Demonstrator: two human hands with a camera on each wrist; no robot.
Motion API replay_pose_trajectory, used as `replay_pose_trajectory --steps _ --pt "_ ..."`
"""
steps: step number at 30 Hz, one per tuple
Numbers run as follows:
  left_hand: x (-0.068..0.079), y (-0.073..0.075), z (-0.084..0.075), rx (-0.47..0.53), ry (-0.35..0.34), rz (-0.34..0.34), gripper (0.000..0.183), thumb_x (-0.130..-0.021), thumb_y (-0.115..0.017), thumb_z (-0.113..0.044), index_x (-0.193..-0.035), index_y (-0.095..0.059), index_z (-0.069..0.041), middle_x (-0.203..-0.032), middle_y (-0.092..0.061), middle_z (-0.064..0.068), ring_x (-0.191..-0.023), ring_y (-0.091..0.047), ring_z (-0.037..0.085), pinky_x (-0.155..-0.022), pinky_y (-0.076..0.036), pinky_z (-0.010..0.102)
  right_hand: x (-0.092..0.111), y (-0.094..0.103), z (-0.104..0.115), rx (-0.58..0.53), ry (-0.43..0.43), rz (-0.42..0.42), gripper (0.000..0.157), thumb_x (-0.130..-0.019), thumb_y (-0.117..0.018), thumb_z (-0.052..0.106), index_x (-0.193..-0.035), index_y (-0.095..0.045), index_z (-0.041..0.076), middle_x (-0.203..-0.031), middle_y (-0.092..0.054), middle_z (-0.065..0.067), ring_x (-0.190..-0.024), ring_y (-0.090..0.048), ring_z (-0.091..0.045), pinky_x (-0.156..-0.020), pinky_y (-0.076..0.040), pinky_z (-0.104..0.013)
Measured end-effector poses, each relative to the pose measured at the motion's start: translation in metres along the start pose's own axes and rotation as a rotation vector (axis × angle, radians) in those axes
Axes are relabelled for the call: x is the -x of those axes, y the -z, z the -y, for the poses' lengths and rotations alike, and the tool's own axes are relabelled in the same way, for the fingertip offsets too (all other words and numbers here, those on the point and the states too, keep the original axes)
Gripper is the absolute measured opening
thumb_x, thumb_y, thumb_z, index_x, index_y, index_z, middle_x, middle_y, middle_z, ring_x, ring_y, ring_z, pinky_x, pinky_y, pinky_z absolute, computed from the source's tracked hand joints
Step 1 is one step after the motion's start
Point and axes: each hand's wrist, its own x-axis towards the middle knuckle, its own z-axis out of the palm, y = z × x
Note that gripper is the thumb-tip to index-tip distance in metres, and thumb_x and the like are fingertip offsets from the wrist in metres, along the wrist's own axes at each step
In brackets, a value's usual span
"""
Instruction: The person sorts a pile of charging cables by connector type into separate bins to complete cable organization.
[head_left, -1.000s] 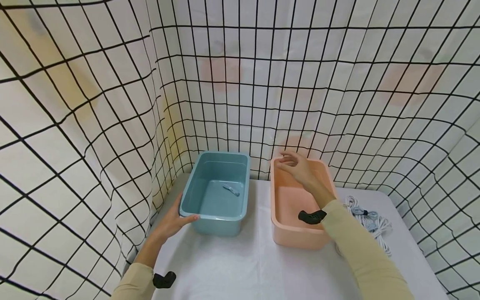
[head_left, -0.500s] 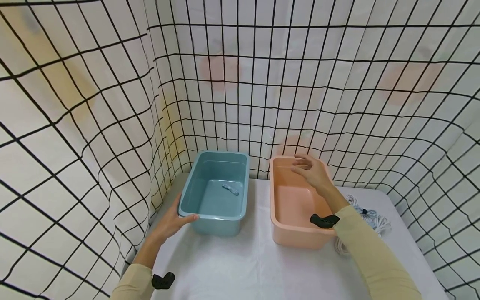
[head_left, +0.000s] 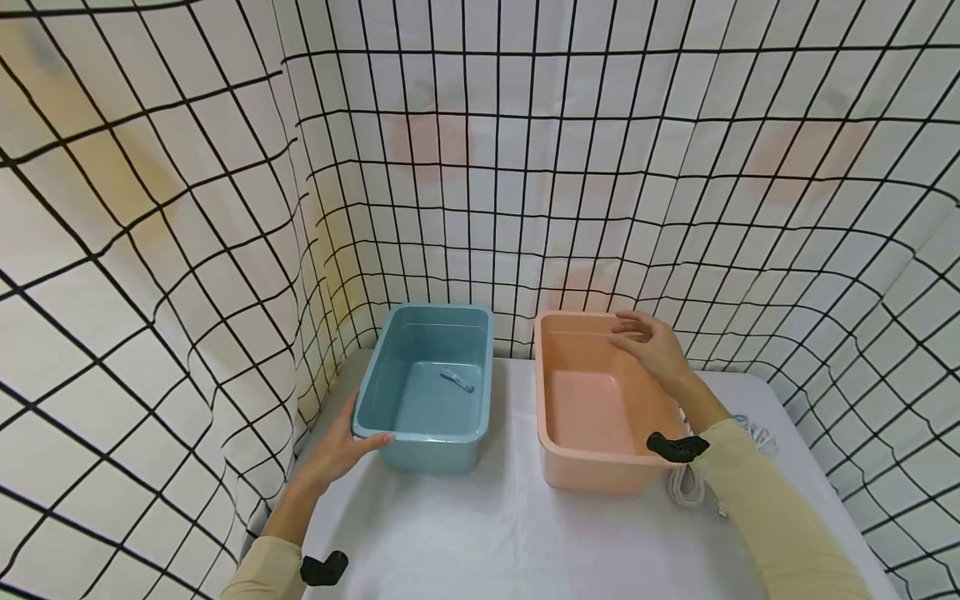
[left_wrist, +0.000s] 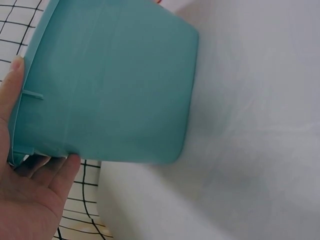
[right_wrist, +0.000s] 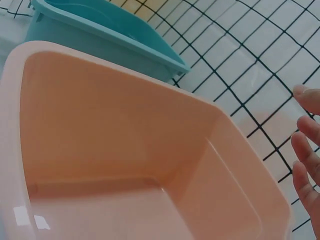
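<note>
Left hand point(head_left: 337, 448) on blue tub point(head_left: 431, 455) (corner)

the left plastic bin point(head_left: 429, 457) is muted blue, reading as greener teal in both wrist views; the cord bundle point(head_left: 457, 381) in it is pale blue and white. the right plastic bin point(head_left: 600, 475) is plain peach, with deeper orange inner walls in the right wrist view. a coiled cord point(head_left: 686, 486) is off-white. both sleeves point(head_left: 783, 517) are pale yellow-beige, the wrist mounts point(head_left: 677, 447) black, the tablecloth point(head_left: 525, 542) white. black netting point(head_left: 497, 54) makes a grid over white sheeting point(head_left: 551, 83) blotched faint pink and yellow.
</note>
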Motion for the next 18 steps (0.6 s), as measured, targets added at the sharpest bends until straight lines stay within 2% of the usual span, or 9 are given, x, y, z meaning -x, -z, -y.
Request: replay_pose_trajectory --steps 3,5,8,12,18 --pt "-0.001 -0.001 -0.001 -0.004 0.001 0.004 0.108 -0.092 -0.080 -0.018 -0.166 -0.002 -0.009 -0.164 -0.020 0.029 -0.144 -0.029 0.054 -0.110 -0.030 0.071 0.005 0.010 -0.003 0.017 -0.009 -0.010 0.063 -0.101 -0.071 0.031 -0.154 -0.047 0.009 -0.137 -0.059 -0.020 -0.113 -0.061 -0.014 -0.091 -0.052 -0.026" --pt "-0.001 -0.002 -0.001 -0.004 0.002 0.004 0.109 -0.092 -0.081 -0.021 -0.167 -0.002 -0.012 -0.165 -0.021 0.027 -0.144 -0.030 0.053 -0.110 -0.031 0.071 0.009 0.017 -0.005 0.042 -0.014 -0.019 0.064 -0.101 -0.071 0.032 -0.155 -0.046 0.009 -0.138 -0.058 -0.021 -0.113 -0.059 -0.012 -0.093 -0.052 -0.031" --pt "0.000 -0.002 -0.003 -0.003 -0.002 0.005 0.110 -0.091 -0.082 -0.026 -0.167 -0.004 -0.016 -0.165 -0.023 0.024 -0.144 -0.032 0.050 -0.110 -0.033 0.069 0.015 0.026 -0.009 0.053 -0.020 -0.030 0.064 -0.102 -0.070 0.031 -0.156 -0.045 0.008 -0.139 -0.057 -0.023 -0.112 -0.058 -0.011 -0.098 -0.050 -0.045" --pt "0.003 -0.001 -0.003 -0.004 0.005 0.007 0.111 -0.091 -0.082 -0.027 -0.167 -0.003 -0.016 -0.165 -0.023 0.024 -0.144 -0.033 0.049 -0.110 -0.034 0.068 0.024 0.036 -0.014 0.032 -0.048 -0.036 0.064 -0.102 -0.070 0.027 -0.155 -0.044 0.004 -0.137 -0.056 -0.025 -0.108 -0.058 -0.006 -0.103 -0.044 -0.060" --pt "0.001 0.000 0.001 -0.007 0.006 -0.003 0.111 -0.091 -0.083 -0.027 -0.167 -0.003 -0.016 -0.165 -0.021 0.023 -0.145 -0.031 0.049 -0.111 -0.032 0.069 0.039 0.052 -0.019 0.078 -0.063 -0.076 0.065 -0.101 -0.070 0.034 -0.155 -0.045 0.006 -0.135 -0.059 -0.022 -0.108 -0.056 -0.002 -0.103 -0.044 -0.061"
